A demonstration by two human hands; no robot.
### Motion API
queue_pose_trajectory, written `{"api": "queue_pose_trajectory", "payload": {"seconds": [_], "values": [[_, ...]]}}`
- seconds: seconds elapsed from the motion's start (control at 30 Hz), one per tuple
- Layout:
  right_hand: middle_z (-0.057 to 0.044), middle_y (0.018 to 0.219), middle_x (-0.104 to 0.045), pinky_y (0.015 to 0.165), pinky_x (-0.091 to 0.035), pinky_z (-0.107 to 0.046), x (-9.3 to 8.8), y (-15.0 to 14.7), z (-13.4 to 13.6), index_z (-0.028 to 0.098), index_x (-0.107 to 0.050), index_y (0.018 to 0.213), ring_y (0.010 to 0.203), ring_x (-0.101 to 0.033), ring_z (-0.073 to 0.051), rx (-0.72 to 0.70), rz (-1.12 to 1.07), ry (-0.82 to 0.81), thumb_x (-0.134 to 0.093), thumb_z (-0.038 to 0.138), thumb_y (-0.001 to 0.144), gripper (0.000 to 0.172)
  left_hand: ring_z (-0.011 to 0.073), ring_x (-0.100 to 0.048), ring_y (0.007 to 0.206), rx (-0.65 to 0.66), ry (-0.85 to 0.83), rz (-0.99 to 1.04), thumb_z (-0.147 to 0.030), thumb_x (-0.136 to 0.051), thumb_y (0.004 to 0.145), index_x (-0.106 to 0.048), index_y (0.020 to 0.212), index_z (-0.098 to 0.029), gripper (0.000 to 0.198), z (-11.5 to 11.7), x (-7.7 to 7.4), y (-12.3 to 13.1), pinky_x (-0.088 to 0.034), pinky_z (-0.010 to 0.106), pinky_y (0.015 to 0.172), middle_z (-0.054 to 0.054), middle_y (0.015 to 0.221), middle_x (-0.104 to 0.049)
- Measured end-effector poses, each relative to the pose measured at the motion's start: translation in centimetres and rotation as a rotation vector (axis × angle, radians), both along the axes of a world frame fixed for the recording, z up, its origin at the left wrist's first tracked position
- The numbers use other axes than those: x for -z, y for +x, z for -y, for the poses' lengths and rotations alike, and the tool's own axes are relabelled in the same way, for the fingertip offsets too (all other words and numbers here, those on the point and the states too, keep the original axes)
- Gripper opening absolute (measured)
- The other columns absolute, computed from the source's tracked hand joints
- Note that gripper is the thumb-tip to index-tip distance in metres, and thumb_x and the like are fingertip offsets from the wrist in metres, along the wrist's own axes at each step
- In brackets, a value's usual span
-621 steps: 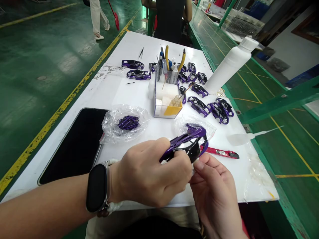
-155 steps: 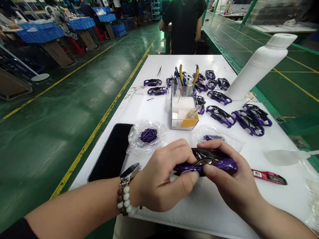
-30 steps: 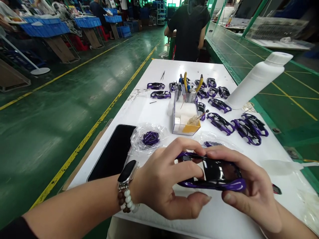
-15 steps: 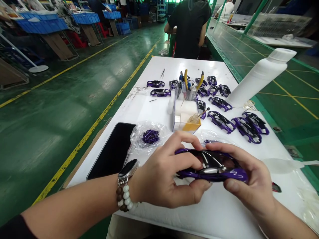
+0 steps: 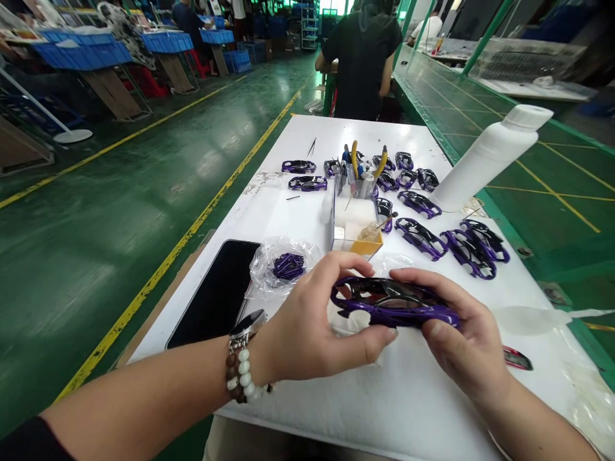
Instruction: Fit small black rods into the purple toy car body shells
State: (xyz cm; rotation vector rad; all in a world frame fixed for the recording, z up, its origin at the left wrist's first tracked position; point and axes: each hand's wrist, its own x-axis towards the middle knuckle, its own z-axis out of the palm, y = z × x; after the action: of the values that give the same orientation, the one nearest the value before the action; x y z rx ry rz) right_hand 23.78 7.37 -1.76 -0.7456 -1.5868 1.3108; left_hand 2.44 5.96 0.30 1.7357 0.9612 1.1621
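A glossy black and purple toy car body [image 5: 398,306] is held level above the near part of the table, its side tipped towards me. My right hand [image 5: 466,339] grips its right end, thumb along the lower edge and fingers over the top. Around the left end curls my left hand [image 5: 327,320], thumb at the lower edge and index finger at the upper edge; its other fingers are hidden behind. Just beyond lies an open plastic bag [image 5: 262,269] of small purple parts [image 5: 289,265].
Several similar car bodies [image 5: 420,238] lie across the white table [image 5: 269,211]. A clear tool holder [image 5: 355,221] with yellow-handled pliers stands mid-table. A white bottle [image 5: 490,160] leans at the right, a black tablet [image 5: 216,291] lies left. A person in black [image 5: 362,64] sits beyond.
The car body has rolled in my hands, so more of its side and window openings face me. My left index finger has lifted off its top. Both hands have shifted slightly left.
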Motion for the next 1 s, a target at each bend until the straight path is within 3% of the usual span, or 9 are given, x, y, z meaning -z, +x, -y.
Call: {"api": "queue_pose_trajectory", "payload": {"seconds": [0.1, 0.27, 0.43, 0.67, 1.0], "values": [[0.001, 0.124, -0.068, 0.087, -0.057, -0.02, -0.15, 0.16, -0.32, 0.039, -0.06, 0.13, 0.103, -0.069, -0.016, 0.022, 0.089, 0.068, -0.065, 0.044, 0.092, 0.039, 0.0209, -0.064, 0.097, 0.034, -0.155, 0.029, -0.031, -0.08, 0.076, -0.048, 0.118, -0.021, 0.054, -0.09, 0.08, 0.03, -0.053, 0.034, 0.085, 0.007, 0.113, -0.061], [0.0, 0.121, -0.068, 0.089, -0.055, -0.021, -0.26, 0.45, -0.95, 0.036, -0.058, 0.131, 0.107, -0.066, -0.018, 0.055, 0.238, 0.192, -0.065, 0.043, 0.092, 0.041, 0.0222, -0.062, 0.104, 0.034, -0.144, 0.043, -0.03, -0.078, 0.078, -0.054, 0.105, -0.021, 0.036, -0.38, -0.02, 0.04, -0.05, 0.037, 0.091, 0.008, 0.115, -0.061], [-0.004, 0.123, -0.068, 0.086, -0.056, -0.027, -0.14, 0.29, -0.97, 0.032, -0.062, 0.127, 0.107, -0.066, -0.022, 0.048, 0.23, 0.133, -0.066, 0.04, 0.091, 0.037, 0.0299, -0.05, 0.127, 0.072, -0.173, 0.038, -0.027, -0.078, 0.075, -0.061, 0.089, -0.019, 0.024, -0.7, -0.05, -0.17, -0.045, 0.046, 0.103, 0.014, 0.128, -0.051], [-0.002, 0.125, -0.067, 0.091, -0.054, -0.026, 0.3, 0.36, -0.92, 0.036, -0.061, 0.127, 0.111, -0.064, -0.02, -0.016, 0.15, 0.015, -0.058, 0.045, 0.096, 0.033, 0.0288, -0.05, 0.132, 0.195, -0.266, 0.086, -0.015, -0.074, 0.072, -0.06, 0.085, -0.019, 0.019, -0.95, -0.28, -0.5, -0.049, 0.043, 0.104, 0.015, 0.132, -0.05], [-0.003, 0.127, -0.065, 0.095, -0.052, -0.027, 0.52, 0.49, -0.62, 0.033, -0.061, 0.128, 0.114, -0.062, -0.02, -0.071, 0.083, -0.039, -0.055, 0.041, 0.098, 0.032, 0.0297, -0.051, 0.13, 0.169, -0.258, 0.154, -0.029, -0.083, 0.071, -0.061, 0.078, -0.018, 0.025, -0.71, -0.28, -0.13, -0.044, 0.046, 0.109, 0.014, 0.125, -0.053]]}}
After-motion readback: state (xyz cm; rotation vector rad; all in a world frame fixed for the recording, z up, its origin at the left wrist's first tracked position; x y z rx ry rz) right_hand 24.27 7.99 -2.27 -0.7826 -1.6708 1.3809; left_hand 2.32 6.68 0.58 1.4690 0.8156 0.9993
